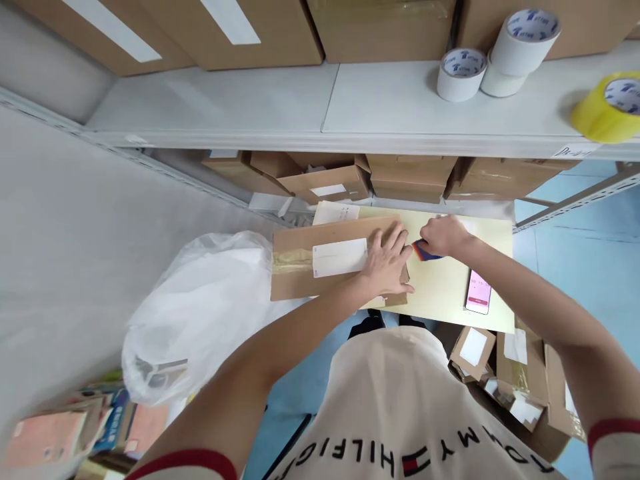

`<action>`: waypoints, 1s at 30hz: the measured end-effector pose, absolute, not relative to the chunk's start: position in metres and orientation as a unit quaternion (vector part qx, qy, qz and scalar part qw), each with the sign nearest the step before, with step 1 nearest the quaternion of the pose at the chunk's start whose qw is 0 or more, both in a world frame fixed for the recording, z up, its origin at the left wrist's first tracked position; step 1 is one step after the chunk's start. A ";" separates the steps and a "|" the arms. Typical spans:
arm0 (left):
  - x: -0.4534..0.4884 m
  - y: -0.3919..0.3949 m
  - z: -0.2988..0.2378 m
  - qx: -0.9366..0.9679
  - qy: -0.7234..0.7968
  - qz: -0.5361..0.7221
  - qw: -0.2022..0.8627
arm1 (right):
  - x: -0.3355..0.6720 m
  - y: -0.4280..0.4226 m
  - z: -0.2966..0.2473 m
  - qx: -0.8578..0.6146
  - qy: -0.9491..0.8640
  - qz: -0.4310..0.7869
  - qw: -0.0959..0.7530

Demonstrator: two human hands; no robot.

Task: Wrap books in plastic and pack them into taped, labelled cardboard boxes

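Cardboard carton (340, 233): on the pale board (445, 290), overhanging its left edge. Left hand (386, 261): spread flat upon it — to steady it, we judge. Right hand (445, 235): curled round a blue-and-orange item (425, 253) we cannot identify. Phone (479, 291): laid face up, probably for easy reading.

Resting a spread left hand (387, 261) on a taped cardboard box (330, 235), gripping a small blue-and-orange object (426, 253) in the right hand (444, 235), over a pale yellow worktop (440, 290) bearing a lit phone (479, 292), before a shelf (250, 103) holding tape rolls (460, 85).
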State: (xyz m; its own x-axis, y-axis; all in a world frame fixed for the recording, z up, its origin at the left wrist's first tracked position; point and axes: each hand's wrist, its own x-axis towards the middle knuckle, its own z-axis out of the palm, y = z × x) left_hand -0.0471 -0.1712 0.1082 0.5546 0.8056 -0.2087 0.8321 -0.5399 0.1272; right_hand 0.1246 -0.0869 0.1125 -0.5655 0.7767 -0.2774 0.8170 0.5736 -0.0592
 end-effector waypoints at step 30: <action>-0.245 -0.293 0.072 0.622 0.768 0.139 0.069 | 0.142 -0.210 -0.042 0.591 0.730 -0.253 -0.231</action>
State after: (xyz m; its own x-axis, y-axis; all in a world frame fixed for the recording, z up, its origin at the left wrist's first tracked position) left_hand -0.2451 -0.2934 0.0724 -0.2168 0.9739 0.0672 0.9357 0.1877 0.2986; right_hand 0.1418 -0.2102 -0.0416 -0.1951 0.9801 0.0379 0.7465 0.1735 -0.6424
